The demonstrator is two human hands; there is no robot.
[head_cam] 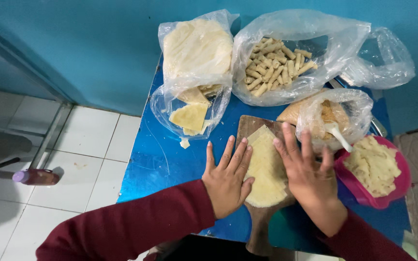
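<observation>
Right, both hands are flat on a pale wrapper sheet (266,169), which lies on a wooden board (262,227) at the near middle of the blue table (160,159). The left hand (227,179) has its fingers spread wide, palm down, pressing the sheet's left edge, with nothing clasped. The right hand (307,174) is just the same, open and flat, fingers fanned over the sheet's right edge and the board beneath it. The sheet sits between the two palms, touching both.

Just beyond the right hand's fingertips, a clear bag of brownish filling (332,116) with a white spoon (337,135) poking out. Right beside that hand, on its outer side, a pink bowl (364,193) heaped with pale yellow strips (373,164). Well beyond both hands, against the teal wall (97,48), a plastic bag of finished rolls (274,65) and, to the left of it, a bag of stacked wrappers (197,48). Ahead of the left hand's fingers, a smaller bag of wrapper pieces (189,116), and one loose scrap (185,143) on the table near it. Dark red sleeves (136,227) cover both arms.
</observation>
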